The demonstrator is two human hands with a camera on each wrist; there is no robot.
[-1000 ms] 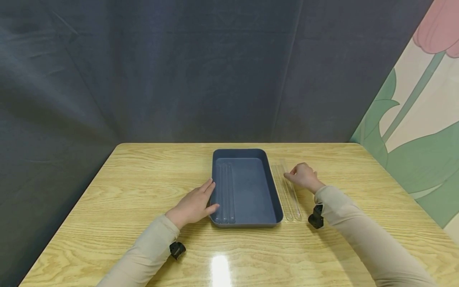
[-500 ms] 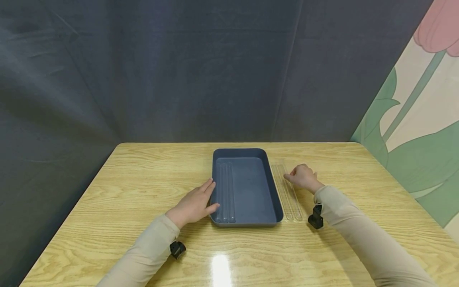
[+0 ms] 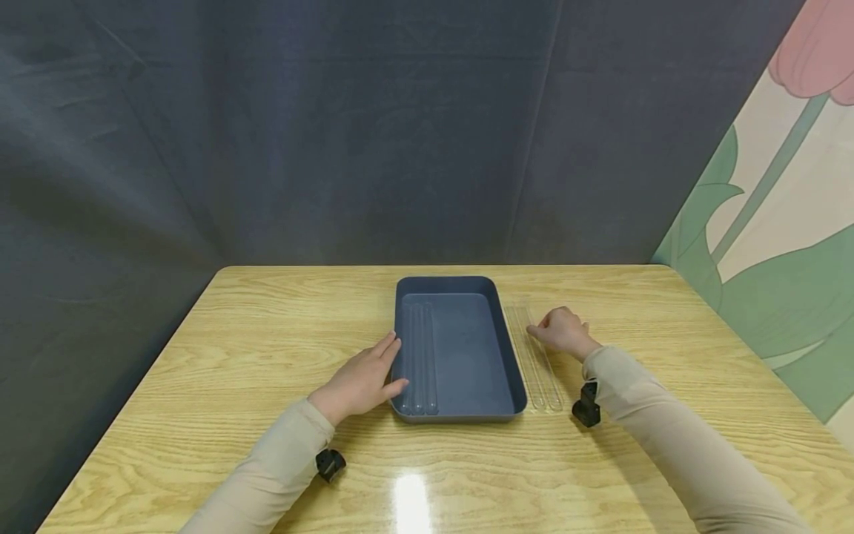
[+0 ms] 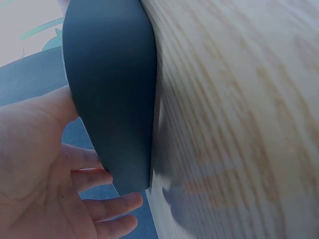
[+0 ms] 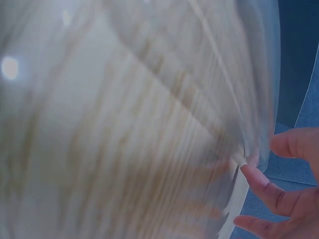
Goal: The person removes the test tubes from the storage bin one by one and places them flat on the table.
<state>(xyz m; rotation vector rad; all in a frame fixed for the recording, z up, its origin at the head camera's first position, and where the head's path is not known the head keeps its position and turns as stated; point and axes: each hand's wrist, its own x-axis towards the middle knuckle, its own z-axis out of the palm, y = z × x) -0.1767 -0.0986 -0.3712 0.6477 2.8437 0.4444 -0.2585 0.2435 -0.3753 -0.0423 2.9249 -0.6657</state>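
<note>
A dark blue rectangular tray (image 3: 470, 356) sits mid-table, with three clear test tubes (image 3: 419, 363) side by side along its left inner wall. My left hand (image 3: 356, 382) touches the tray's left side, fingers extended; the left wrist view shows the fingertips at its wall (image 4: 114, 99). To the right of the tray, more clear test tubes lie lengthwise on the table (image 3: 531, 371). With thumb and forefinger, my right hand (image 3: 563, 331) pinches the rightmost test tube (image 3: 548, 380) partway along its length. In the right wrist view, clear tube walls (image 5: 249, 74) fill the area above the fingertips.
The wood-grain table (image 3: 280, 319) extends to both sides of the tray. A dark curtain (image 3: 373, 148) hangs behind it, and a painted flower wall (image 3: 787, 245) stands at the right. Black wrist cameras sit under both sleeves.
My right hand shifts very slightly down, and the far end of the pinched test tube swings a little left. The left hand and the tray stay put.
</note>
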